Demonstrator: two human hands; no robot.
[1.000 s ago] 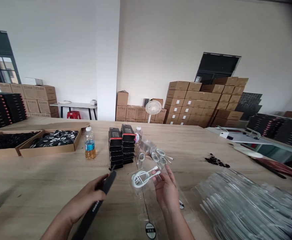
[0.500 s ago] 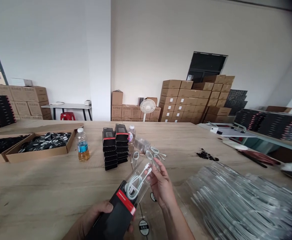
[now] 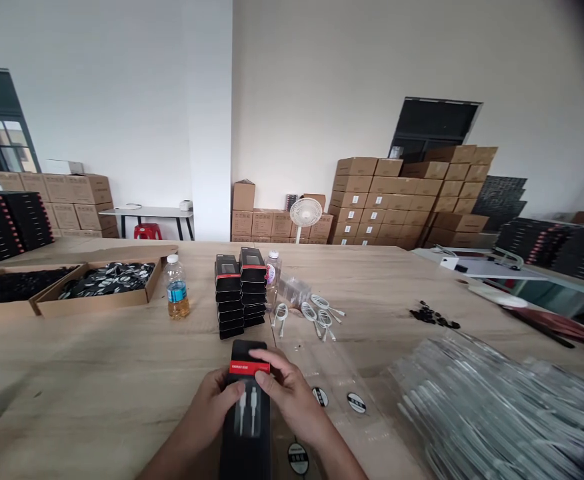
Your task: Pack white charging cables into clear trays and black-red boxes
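Both my hands are closed on a black cable box (image 3: 245,447) with a red band near its top end. Two white cable connectors (image 3: 253,403) show through its window. My left hand (image 3: 215,407) grips the left side, thumb on the front by the window. From the right, my right hand (image 3: 295,400) holds the top end, thumb on the red band and fingers over the top flap. Beyond the box lie several coiled white cables (image 3: 322,317). Under and beside my right forearm is clear plastic (image 3: 345,370) with black-and-white oval labels (image 3: 357,402).
Stacked black boxes (image 3: 229,303) stand ahead, beside a drink bottle (image 3: 176,287) and another bottle (image 3: 272,280). Open cartons (image 3: 97,304) of black pieces are at left. Clear packs of cables (image 3: 492,407) pile up at right, with small black pieces (image 3: 432,315) behind them.
The clear holder with the coiled white cable has gone into the black box. The box now points straight away from me, and my right hand has moved onto its top end.
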